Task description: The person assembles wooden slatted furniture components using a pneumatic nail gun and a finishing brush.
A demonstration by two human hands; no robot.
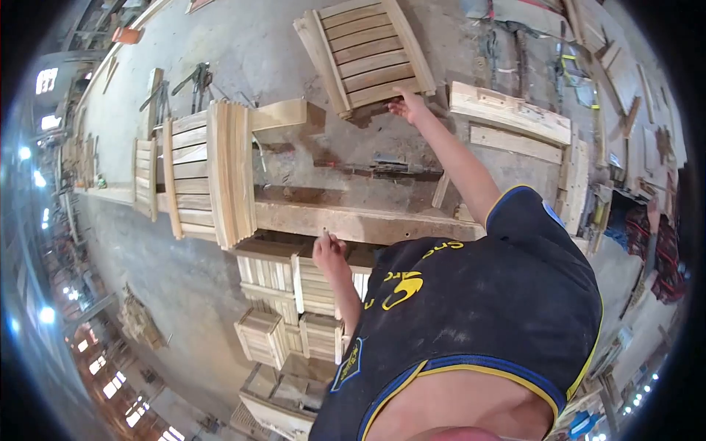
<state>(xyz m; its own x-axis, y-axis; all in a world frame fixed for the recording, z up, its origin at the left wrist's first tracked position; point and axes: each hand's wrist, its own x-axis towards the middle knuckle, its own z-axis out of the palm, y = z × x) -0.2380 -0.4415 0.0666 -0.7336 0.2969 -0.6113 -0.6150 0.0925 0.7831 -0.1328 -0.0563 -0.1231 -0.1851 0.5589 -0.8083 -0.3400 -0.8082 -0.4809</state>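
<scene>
My right hand (pixel 407 105) reaches out to the near end of a slatted wooden panel (pixel 371 53), with its fingers apart and fingertips right at the panel's edge. The panel lies over the concrete floor, pale slats running between two side rails. My left hand (pixel 329 250) is close to my body, over the edge of a long wooden beam (pixel 368 223). Its fingers are curled together, and I cannot tell what small thing, if any, is pinched in them. Left of that hand, several slatted panels (pixel 234 173) stand stacked together on the beam.
A short board (pixel 279 115) juts out beside the stack. Clamp-like tools (pixel 195 84) stand behind it. Thick planks (pixel 511 114) lie on the right. Below the beam are more slatted wooden pieces (pixel 268 283) and crate-like frames (pixel 261 338). An orange object (pixel 126 35) sits far left.
</scene>
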